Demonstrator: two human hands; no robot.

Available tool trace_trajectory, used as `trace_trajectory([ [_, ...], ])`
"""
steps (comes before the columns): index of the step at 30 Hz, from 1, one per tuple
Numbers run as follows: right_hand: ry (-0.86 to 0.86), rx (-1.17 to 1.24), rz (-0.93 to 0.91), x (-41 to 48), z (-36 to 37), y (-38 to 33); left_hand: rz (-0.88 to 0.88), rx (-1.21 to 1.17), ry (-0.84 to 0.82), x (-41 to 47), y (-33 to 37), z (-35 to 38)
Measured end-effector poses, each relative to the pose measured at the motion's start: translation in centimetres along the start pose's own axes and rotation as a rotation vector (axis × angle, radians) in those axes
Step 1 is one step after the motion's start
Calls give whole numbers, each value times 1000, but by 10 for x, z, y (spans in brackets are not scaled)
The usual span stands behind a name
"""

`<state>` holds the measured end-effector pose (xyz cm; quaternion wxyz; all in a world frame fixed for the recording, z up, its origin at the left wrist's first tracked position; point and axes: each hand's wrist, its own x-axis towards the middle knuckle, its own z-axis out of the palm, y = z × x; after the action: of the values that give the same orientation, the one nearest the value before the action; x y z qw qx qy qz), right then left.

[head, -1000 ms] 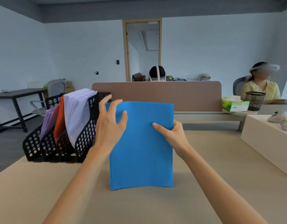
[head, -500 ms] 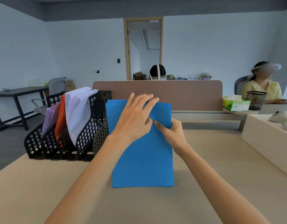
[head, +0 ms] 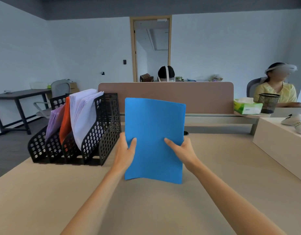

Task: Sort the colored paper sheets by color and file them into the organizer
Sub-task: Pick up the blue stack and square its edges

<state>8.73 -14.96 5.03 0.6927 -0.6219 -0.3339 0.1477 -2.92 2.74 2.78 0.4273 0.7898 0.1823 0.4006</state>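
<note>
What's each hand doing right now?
Left hand: grips the blue sheets at their left edge.
Right hand: grips the blue sheets at their right edge.

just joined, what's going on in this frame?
A person holds a stack of blue paper upright over the desk. The left hand grips its left edge and the right hand its right edge. To the left, the black organizer already holds purple sheets, orange sheets and white sheets in separate slots. Its rightmost slot shows no paper. The blue stack is not yet filed.
</note>
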Motion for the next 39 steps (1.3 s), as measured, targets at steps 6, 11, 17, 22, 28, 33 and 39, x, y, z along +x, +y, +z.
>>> trace_trajectory([
  [6, 54, 74, -76, 11, 6, -16, 20, -322, 201, 6, 25, -2],
  [11, 42, 27, 80, -2, 11, 32, -292, -522, -35, -13, 10, 1],
  [17, 34, -19, 95, 58, 58, 17, -228, -352, 60, 20, 23, -31],
  [22, -72, 12, -102, 146, 132, -20, 2, -145, 248, 66, 47, -90],
  [28, -254, -257, -190, 234, 203, -46, 138, 51, 385, 118, 41, -144],
  [33, -214, -722, -263, 280, 237, -40, 161, 214, 420, 141, 24, -158],
  [39, -253, -846, -122, 315, 238, -31, 109, 445, 370, 163, -22, -143],
])
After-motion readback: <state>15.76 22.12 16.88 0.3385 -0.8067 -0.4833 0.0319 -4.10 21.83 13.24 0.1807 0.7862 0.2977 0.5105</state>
